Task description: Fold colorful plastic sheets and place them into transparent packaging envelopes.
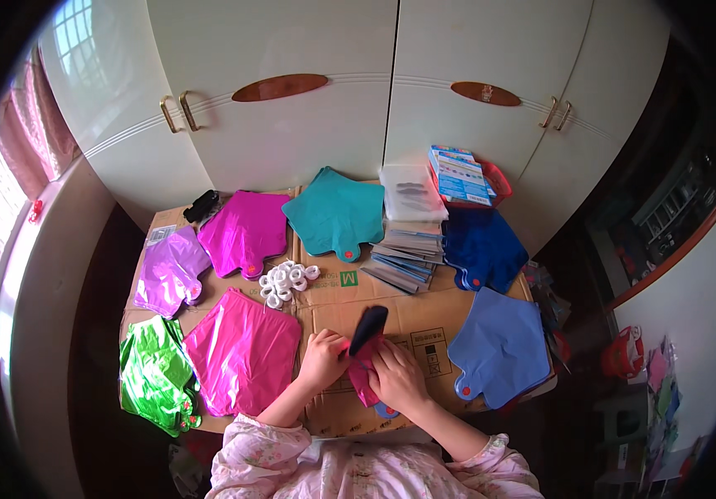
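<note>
My left hand (325,359) and my right hand (398,376) meet over the near middle of the cardboard, fingers closed on a small folded pink foil piece (363,386). A dark, blurred flat piece (369,326) stands up at its top, between the hands; what it is I cannot make out. Part of a blue round tab (385,411) shows beneath the right hand. To the left of my hands lies a stack of flat pink foil balloons (246,353). On the right is a stack of flat light-blue foil balloons (499,348).
Cardboard (333,291) covers the table. Further foil stacks are green (156,370), lilac (171,270), magenta (246,233), teal (337,212) and navy (487,247). White rings (285,283), grey cards (408,256), clear bags (412,193) and a blue box (462,176) in a red basket (498,181) lie farther back.
</note>
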### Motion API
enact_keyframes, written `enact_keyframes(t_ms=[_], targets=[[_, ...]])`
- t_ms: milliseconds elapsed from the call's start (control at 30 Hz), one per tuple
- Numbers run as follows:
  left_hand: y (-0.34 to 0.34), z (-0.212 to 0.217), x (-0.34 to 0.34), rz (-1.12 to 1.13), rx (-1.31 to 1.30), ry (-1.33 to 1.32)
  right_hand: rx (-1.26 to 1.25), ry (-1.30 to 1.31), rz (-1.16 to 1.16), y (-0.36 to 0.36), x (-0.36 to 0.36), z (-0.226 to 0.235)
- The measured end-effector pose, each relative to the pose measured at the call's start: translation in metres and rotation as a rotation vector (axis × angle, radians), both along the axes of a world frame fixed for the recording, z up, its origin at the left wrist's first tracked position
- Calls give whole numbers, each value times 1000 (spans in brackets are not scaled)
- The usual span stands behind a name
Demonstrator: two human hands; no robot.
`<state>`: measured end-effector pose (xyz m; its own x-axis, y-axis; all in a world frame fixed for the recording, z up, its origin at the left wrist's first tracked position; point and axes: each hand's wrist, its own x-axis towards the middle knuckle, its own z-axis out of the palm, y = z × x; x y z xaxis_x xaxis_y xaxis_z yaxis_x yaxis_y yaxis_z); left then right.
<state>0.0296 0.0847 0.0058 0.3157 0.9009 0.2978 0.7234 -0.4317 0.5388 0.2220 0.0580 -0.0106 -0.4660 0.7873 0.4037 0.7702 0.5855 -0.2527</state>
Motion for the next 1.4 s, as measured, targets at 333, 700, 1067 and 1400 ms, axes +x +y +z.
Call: enact_keyframes(t_ms=[333, 700, 1067, 1400], targets=[[-4, -3, -2, -109, 193, 48, -66, 48, -7, -2, 0, 0], [-6, 0, -7, -177, 274, 89, -73, 26, 37, -3, 8, 2], [-26, 7, -10, -245, 341, 474, -20, 109, 60, -6, 18, -10], [-37, 12, -7, -235, 252, 553, -433, -100, 259, 14, 54, 7]])
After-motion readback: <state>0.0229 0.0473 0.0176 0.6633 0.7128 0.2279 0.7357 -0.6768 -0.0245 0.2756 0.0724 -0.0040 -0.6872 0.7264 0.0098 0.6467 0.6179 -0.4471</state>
